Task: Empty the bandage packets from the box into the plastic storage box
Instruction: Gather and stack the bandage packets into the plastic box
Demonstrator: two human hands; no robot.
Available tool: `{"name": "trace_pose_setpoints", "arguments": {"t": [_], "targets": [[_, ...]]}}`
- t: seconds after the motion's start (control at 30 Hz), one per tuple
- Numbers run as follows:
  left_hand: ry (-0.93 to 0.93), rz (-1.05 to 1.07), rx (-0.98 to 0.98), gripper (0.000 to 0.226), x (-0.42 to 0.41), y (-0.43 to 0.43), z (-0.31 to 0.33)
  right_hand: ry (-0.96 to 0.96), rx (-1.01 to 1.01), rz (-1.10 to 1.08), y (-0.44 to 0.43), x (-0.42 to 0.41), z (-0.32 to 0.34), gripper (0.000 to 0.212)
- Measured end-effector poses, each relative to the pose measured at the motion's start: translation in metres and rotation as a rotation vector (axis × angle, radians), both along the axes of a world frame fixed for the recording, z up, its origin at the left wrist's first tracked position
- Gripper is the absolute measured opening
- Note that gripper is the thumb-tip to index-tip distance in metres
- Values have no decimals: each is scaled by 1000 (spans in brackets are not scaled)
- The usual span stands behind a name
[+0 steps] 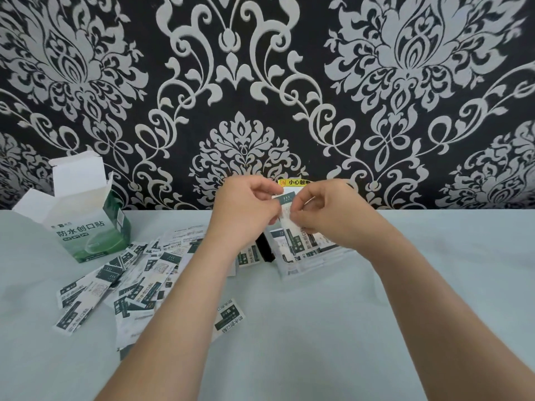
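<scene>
Progress seems partial: left hand [246,209] and right hand [327,212] fingers [298,219] pinch one packet [285,198] over storage box [311,263]; many packets [130,282] loose to their left.

Above the clear plastic storage box [307,263], the left hand [244,211] and right hand [327,212] pinch one bandage packet [286,204], loose packets [115,285] scattered left of it beside the opened carton [86,227]

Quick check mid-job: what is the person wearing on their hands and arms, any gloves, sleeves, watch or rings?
Nothing worn that shows. The left hand and right hand are bare, with no gloves or rings visible. The left forearm and right forearm are bare down to the frame's bottom edge: no sleeves, watch or bracelet.
</scene>
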State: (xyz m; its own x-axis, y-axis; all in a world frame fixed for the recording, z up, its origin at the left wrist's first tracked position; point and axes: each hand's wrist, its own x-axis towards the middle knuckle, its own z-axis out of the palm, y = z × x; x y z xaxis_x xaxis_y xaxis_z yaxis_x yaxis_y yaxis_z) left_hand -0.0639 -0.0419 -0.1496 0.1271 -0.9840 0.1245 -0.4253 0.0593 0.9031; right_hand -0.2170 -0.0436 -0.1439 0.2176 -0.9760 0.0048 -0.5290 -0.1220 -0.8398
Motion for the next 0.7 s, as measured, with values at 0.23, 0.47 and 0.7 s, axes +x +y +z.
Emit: {"name": "trace_pose_setpoints", "arguments": {"t": [0.23, 0.47, 0.7], "targets": [[-520, 50, -7, 23, 5, -1, -16, 235, 106, -23, -17, 12, -14, 14], [-350, 39, 21, 17, 13, 0, -28, 446, 35, 9, -21, 34, -26, 20], [-533, -78, -182, 24, 12, 8, -18, 547, -66, -23, -20, 38, -31, 11]]}}
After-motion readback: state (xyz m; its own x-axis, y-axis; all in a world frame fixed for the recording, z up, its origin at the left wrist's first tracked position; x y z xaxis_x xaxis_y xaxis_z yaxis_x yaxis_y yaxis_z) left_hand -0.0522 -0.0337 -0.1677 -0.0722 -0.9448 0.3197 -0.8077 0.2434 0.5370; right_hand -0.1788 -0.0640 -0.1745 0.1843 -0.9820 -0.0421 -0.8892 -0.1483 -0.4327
